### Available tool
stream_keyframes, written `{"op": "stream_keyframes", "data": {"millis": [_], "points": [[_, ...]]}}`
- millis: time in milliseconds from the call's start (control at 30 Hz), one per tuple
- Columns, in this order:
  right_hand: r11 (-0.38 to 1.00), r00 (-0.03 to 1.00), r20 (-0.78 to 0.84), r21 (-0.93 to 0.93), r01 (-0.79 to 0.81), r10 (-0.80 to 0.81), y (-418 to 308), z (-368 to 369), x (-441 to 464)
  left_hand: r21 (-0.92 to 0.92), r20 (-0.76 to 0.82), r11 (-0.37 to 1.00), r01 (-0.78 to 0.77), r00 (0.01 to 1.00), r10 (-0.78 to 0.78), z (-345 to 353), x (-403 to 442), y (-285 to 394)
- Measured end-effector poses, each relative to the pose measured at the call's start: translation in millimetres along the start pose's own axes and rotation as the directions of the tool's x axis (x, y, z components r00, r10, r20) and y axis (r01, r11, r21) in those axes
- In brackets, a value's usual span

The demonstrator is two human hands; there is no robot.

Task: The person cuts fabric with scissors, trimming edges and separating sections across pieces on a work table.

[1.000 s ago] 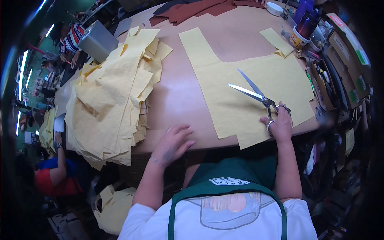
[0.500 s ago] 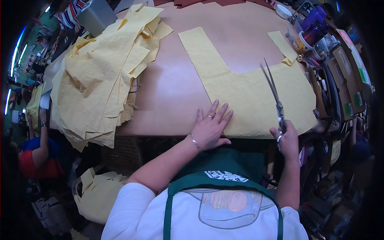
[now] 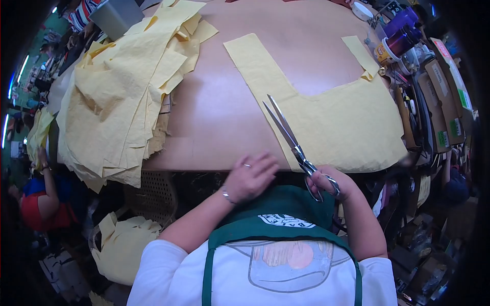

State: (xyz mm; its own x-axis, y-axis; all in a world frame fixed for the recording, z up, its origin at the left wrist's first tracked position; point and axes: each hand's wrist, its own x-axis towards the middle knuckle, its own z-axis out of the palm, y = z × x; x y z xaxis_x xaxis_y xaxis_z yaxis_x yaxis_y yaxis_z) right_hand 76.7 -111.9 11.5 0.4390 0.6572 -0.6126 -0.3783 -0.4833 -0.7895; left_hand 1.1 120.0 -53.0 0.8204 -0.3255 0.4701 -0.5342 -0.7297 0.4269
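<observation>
Large metal scissors point(image 3: 287, 130) are in my right hand point(image 3: 334, 182), its fingers through the handle loops near the table's front edge. The blades point away from me, slightly parted, and lie over the left edge of a pale yellow cut fabric piece point(image 3: 347, 127). That piece lies flat, with a long strip reaching up on the left and a narrower one on the right. My left hand point(image 3: 252, 176), a little blurred, is at the table edge left of the fabric. Its fingers are stretched out and hold nothing.
A tall heap of yellow fabric pieces point(image 3: 109, 107) covers the table's left side. More yellow fabric point(image 3: 125, 250) lies low at the left. Boxes point(image 3: 434, 102), a purple bottle point(image 3: 400, 23) and a tub point(image 3: 384, 52) line the right edge. Another person point(image 3: 48, 201) works at far left.
My left hand has come off the fabric, moving left and toward me. My right hand has carried the scissors left, from over the fabric's right part to its left edge.
</observation>
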Motion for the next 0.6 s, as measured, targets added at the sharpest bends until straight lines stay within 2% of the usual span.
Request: {"op": "stream_keyframes", "data": {"millis": [100,200,300,433,500,600], "points": [[0.997,0.998,0.052,0.069,-0.033,0.03,14,2,4,0.051,-0.103,0.988,0.143,0.985,-0.137,-25,0,-22],[0.981,0.995,0.097,0.186,-0.049,0.031,17,12,14,0.06,-0.127,0.989,0.132,0.984,-0.124,-31,15,-23],[0.92,0.995,0.096,0.39,-0.041,0.004,26,24,29,-0.089,-0.096,0.996,0.021,0.995,-0.03,-14,18,-9],[0.812,0.999,0.04,0.582,-0.04,0.02,16,38,43,-0.128,-0.021,0.986,-0.106,0.994,0.104,9,4,11],[0.817,0.999,0.05,0.575,-0.036,0.008,24,37,49,-0.084,0.042,0.989,-0.124,0.991,0.128,9,-2,14],[0.807,0.995,0.099,0.585,-0.084,0.031,27,37,56,-0.049,0.025,0.979,-0.2,0.979,0.201,7,-11,12]]}}
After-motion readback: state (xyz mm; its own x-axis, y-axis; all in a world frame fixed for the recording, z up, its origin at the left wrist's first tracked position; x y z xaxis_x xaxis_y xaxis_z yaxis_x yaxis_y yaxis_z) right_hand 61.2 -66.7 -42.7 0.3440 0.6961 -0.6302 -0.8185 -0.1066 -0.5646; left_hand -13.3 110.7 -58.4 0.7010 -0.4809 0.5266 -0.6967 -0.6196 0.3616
